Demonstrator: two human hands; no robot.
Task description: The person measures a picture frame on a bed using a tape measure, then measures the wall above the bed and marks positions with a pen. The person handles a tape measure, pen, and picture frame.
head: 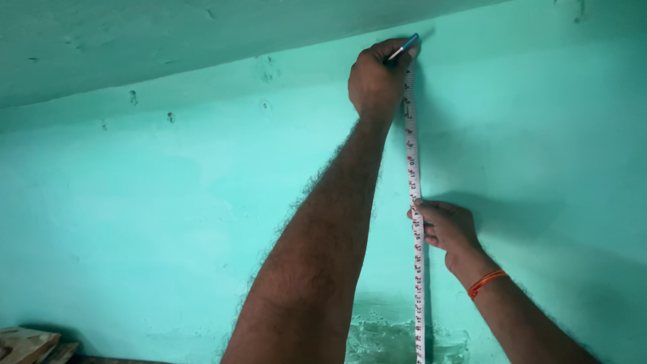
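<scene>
**Helper:** From the head view, what have you got up there?

**Me:** My left hand [376, 79] is closed on the top end of the white measuring tape [412, 175], pinning it to the turquoise wall [168, 202] right under the overhanging ledge [135, 40]. The same fist grips a blue pen [405, 46], its tip poking out toward the corner.

**Helper:** And lower down?

**Me:** My right hand [446, 228], the one with the orange thread [486, 282] at the wrist, has thumb and fingers pinched together on the tape about midway down the wall. The tape hangs straight between my hands and runs on past the bottom of the picture, over a patch of flaked paint [397, 337].

**Helper:** What makes it go well?

**Me:** I reckon keeping the top end tight against the ledge, the tape flat and taut, and truly vertical. If the upper pinch slips, the reading drifts.

**Helper:** Anything else around?

**Me:** Only some wood pieces [27, 345] at the bottom left.
</scene>
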